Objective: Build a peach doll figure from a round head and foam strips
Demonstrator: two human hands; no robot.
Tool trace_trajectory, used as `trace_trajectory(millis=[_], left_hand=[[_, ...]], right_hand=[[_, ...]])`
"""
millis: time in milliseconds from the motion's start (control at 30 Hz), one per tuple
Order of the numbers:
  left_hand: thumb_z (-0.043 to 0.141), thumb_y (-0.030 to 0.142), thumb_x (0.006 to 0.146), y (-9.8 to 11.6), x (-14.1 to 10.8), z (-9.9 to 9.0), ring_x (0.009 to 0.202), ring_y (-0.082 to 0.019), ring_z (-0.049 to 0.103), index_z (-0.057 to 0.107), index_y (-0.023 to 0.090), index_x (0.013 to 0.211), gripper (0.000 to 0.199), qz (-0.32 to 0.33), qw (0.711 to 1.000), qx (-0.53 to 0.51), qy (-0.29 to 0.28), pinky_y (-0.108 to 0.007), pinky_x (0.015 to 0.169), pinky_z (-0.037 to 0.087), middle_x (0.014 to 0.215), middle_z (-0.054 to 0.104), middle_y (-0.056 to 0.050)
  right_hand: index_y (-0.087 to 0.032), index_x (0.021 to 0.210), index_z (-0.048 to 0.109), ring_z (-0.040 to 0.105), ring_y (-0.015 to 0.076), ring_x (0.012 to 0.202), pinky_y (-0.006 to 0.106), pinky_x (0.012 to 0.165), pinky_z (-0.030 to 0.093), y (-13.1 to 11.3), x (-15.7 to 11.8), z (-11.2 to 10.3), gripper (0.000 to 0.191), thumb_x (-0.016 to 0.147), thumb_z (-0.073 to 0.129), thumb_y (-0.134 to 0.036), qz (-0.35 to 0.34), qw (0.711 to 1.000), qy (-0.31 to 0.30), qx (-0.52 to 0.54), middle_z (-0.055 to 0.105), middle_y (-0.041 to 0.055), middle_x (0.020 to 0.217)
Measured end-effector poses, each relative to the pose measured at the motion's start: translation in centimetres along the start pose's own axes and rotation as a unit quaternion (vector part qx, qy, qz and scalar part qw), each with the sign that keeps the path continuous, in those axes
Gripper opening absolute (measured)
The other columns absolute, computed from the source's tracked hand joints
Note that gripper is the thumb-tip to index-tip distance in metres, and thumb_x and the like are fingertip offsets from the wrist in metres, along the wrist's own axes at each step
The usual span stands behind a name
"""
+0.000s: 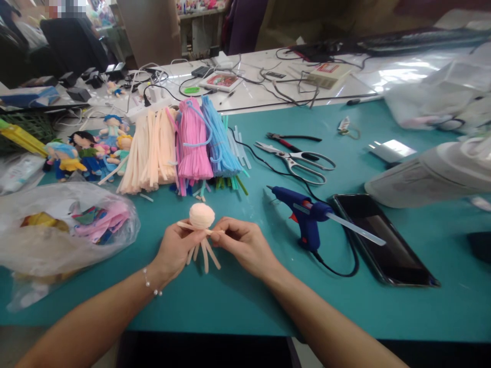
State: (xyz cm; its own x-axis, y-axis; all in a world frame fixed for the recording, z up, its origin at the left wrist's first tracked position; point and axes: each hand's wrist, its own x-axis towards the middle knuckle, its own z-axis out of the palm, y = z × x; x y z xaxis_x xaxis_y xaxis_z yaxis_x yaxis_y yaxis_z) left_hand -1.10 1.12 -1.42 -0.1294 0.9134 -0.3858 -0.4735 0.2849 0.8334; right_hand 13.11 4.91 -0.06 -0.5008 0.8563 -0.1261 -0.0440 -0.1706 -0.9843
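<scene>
A round, pale peach ball (202,215) with several thin peach strips hanging below it is held over the green mat. My left hand (177,249) is closed on the piece just under the ball, its thumb lying across the strips. On the other side, my right hand (241,243) pinches the end of a strip that sticks out sideways. The free strips (206,255) splay downward between both hands. Behind them lie bundles of fuzzy sticks: peach (151,148), pink (193,143) and blue (222,143).
To the right are a blue glue gun (303,209), a phone (387,240), scissors (303,161), pliers (289,145) and a white container (429,174). Small dolls (82,151) and a plastic bag of scraps (69,230) sit at the left. A cable runs behind the glue gun.
</scene>
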Motion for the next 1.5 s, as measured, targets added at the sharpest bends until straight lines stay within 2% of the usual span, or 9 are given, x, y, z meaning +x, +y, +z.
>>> trace_trajectory(millis=[300, 467, 633, 733, 833, 1067, 1300, 1400, 1500], left_hand=[[0.078, 0.026, 0.052, -0.12, -0.19, 0.03, 0.053, -0.018, 0.062, 0.067, 0.011, 0.070, 0.026, 0.008, 1.000, -0.014, -0.015, -0.032, 0.057, 0.051, 0.057, 0.067, -0.003], [0.076, 0.025, 0.052, 0.08, -0.04, -0.14, 0.046, -0.013, 0.057, 0.064, 0.012, 0.063, 0.021, 0.016, 0.999, -0.003, 0.040, -0.026, 0.048, 0.047, 0.051, 0.063, -0.001], [0.074, 0.025, 0.053, 0.17, 0.16, -0.27, 0.045, -0.011, 0.056, 0.062, 0.013, 0.059, 0.018, 0.037, 0.997, -0.003, 0.065, -0.024, 0.046, 0.045, 0.050, 0.061, 0.000], [0.074, 0.024, 0.053, 0.15, 0.19, -0.23, 0.045, -0.011, 0.056, 0.063, 0.013, 0.059, 0.017, 0.045, 0.996, -0.011, 0.072, -0.023, 0.047, 0.045, 0.050, 0.062, 0.000], [0.074, 0.021, 0.053, 0.11, 0.20, -0.18, 0.045, -0.010, 0.056, 0.063, 0.012, 0.059, 0.015, 0.042, 0.996, -0.016, 0.073, -0.022, 0.048, 0.046, 0.050, 0.062, 0.000], [0.075, 0.018, 0.053, -0.01, 0.16, -0.28, 0.046, -0.010, 0.058, 0.065, 0.012, 0.060, 0.013, 0.046, 0.996, -0.019, 0.071, -0.021, 0.049, 0.047, 0.051, 0.064, 0.000], [0.075, 0.016, 0.053, -0.17, 0.31, -0.33, 0.047, -0.009, 0.057, 0.066, 0.012, 0.061, 0.013, 0.058, 0.995, -0.018, 0.076, -0.019, 0.049, 0.046, 0.052, 0.064, 0.001], [0.076, 0.018, 0.053, -0.21, 0.29, -0.35, 0.047, -0.009, 0.057, 0.066, 0.012, 0.063, 0.015, 0.057, 0.995, -0.018, 0.074, -0.019, 0.048, 0.046, 0.052, 0.064, 0.001], [0.076, 0.019, 0.054, -0.11, 0.14, -0.24, 0.045, -0.009, 0.056, 0.065, 0.012, 0.062, 0.015, 0.048, 0.997, -0.026, 0.062, -0.020, 0.047, 0.046, 0.050, 0.062, 0.001]], right_hand=[[-0.015, 0.059, 0.063, 0.051, 0.0090, 0.054, 0.022, 0.055, 0.043, -0.25, 0.00, 0.20, 0.031, 0.065, 0.073, -0.044, 0.041, 0.997, -0.035, 0.062, 0.058, -0.0020, 0.056], [-0.015, 0.068, 0.065, 0.054, 0.0104, 0.056, 0.024, 0.057, 0.045, -0.11, -0.07, 0.21, 0.031, 0.065, 0.072, -0.045, 0.048, 0.998, -0.015, 0.041, 0.062, -0.0002, 0.062], [-0.017, 0.071, 0.063, 0.055, 0.0125, 0.058, 0.024, 0.054, 0.044, 0.02, -0.34, 0.08, 0.019, 0.069, 0.068, -0.034, -0.027, 0.995, 0.083, -0.054, 0.062, 0.0007, 0.065], [-0.017, 0.067, 0.063, 0.055, 0.0132, 0.058, 0.025, 0.055, 0.044, 0.02, -0.40, 0.12, 0.011, 0.071, 0.065, -0.027, -0.093, 0.982, 0.106, -0.127, 0.061, 0.0009, 0.064], [-0.018, 0.067, 0.065, 0.055, 0.0139, 0.058, 0.025, 0.054, 0.043, 0.07, -0.32, 0.13, 0.010, 0.073, 0.063, -0.026, -0.131, 0.969, 0.114, -0.173, 0.062, 0.0020, 0.064], [-0.018, 0.063, 0.064, 0.058, 0.0152, 0.058, 0.026, 0.056, 0.043, 0.18, -0.20, 0.04, 0.015, 0.076, 0.063, -0.027, -0.149, 0.961, 0.103, -0.210, 0.065, 0.0029, 0.063], [-0.017, 0.061, 0.061, 0.055, 0.0132, 0.057, 0.025, 0.057, 0.041, 0.09, -0.28, 0.07, 0.019, 0.078, 0.059, -0.023, -0.130, 0.969, 0.080, -0.197, 0.062, 0.0013, 0.062], [-0.017, 0.061, 0.060, 0.051, 0.0118, 0.057, 0.024, 0.056, 0.038, 0.14, -0.16, 0.07, 0.019, 0.077, 0.059, -0.025, -0.115, 0.979, 0.059, -0.156, 0.058, 0.0003, 0.062], [-0.016, 0.061, 0.060, 0.048, 0.0108, 0.056, 0.023, 0.054, 0.036, 0.28, 0.04, 0.04, 0.020, 0.075, 0.062, -0.031, -0.062, 0.996, 0.022, -0.065, 0.056, -0.0002, 0.061]])
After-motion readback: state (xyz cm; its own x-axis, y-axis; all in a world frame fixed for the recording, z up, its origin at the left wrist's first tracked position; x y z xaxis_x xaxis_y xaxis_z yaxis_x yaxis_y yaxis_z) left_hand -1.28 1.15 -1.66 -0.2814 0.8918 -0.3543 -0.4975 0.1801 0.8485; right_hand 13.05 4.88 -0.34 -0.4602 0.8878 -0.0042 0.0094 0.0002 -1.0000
